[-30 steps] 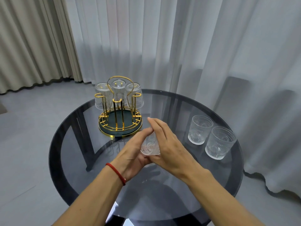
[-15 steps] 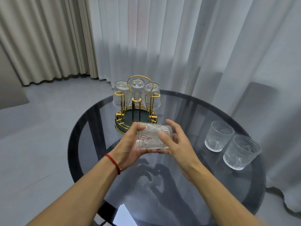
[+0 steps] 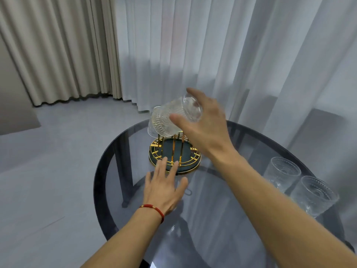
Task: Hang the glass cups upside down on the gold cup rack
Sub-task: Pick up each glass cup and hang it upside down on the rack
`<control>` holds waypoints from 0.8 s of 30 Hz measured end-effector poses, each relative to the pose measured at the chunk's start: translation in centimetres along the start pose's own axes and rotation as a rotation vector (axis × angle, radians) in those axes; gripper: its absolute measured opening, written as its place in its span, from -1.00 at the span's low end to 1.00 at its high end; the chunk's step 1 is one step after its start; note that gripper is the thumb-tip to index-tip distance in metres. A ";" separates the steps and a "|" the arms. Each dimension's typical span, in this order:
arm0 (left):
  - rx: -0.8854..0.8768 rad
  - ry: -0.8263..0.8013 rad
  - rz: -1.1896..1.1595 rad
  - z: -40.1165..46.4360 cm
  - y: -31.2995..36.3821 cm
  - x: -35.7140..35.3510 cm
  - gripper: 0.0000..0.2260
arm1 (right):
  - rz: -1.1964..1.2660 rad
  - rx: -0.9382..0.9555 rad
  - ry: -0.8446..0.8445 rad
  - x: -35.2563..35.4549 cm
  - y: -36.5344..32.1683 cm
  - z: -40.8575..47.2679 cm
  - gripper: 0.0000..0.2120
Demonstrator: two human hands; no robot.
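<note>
My right hand (image 3: 204, 122) grips a ribbed glass cup (image 3: 173, 117) by its base, tilted mouth-down to the left, right above the gold cup rack (image 3: 173, 151). The cup and hand hide the rack's upper hooks; one hung cup (image 3: 151, 130) peeks out at the rack's left. The rack's round green-and-gold base stands on the dark glass table (image 3: 212, 200). My left hand (image 3: 164, 184), with a red string on its wrist, is flat and open, its fingertips at the base's front edge. Two more glass cups (image 3: 282, 173) (image 3: 314, 194) stand upright at the table's right side.
The round table's edge curves close on the left and front. White sheer curtains (image 3: 212, 55) hang just behind the table, beige drapes (image 3: 58, 45) further left. Grey floor lies to the left.
The cup, held sideways by both hands before, is now in my right hand alone, lifted and tipped over the rack. My left hand let go and dropped to the rack's base.
</note>
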State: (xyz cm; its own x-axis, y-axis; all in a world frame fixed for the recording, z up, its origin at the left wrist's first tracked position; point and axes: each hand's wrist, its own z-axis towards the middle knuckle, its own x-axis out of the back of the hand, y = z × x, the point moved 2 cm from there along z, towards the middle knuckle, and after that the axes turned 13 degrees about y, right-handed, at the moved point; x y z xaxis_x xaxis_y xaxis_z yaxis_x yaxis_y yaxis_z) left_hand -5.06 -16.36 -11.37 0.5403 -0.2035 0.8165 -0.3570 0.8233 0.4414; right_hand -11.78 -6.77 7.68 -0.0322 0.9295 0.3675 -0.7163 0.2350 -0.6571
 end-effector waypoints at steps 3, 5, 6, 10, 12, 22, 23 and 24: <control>-0.002 -0.060 0.063 -0.2 -0.2 -0.8 -0.40 | -0.102 0.021 -0.106 -2.9 -0.9 2.9 -0.27; 0.007 -0.060 0.054 -0.2 0.0 -0.9 -0.40 | -0.144 0.013 -0.142 -4.5 -0.9 4.0 -0.25; 0.014 -0.054 0.042 -0.1 -0.1 -0.8 -0.40 | -0.167 0.014 -0.161 -5.3 -0.9 4.3 -0.24; 0.012 -0.046 0.036 0.0 -0.3 -0.5 -0.41 | -0.291 0.044 -0.228 -8.2 -0.3 4.4 -0.22; 0.016 -0.049 0.038 0.0 -0.3 -0.4 -0.41 | -0.337 0.060 -0.252 -9.3 0.4 3.8 -0.27; 0.008 -0.034 0.062 0.0 -0.4 -0.3 -0.42 | -0.518 0.199 -0.318 -11.1 2.7 1.8 -0.45; 0.004 -0.031 0.065 0.1 -0.3 -0.3 -0.42 | -0.532 0.218 -0.309 -11.1 2.7 1.6 -0.45; 0.001 -0.030 0.066 0.1 -0.3 -0.3 -0.42 | -0.550 0.238 -0.296 -11.2 2.8 1.4 -0.46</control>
State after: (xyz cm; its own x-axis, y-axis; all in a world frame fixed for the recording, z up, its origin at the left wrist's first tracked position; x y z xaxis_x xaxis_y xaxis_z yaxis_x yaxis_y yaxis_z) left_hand -5.15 -16.61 -11.68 0.4928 -0.1646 0.8544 -0.3919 0.8348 0.3868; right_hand -14.39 -16.88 2.68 0.2161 0.5672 0.7947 -0.8163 0.5515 -0.1716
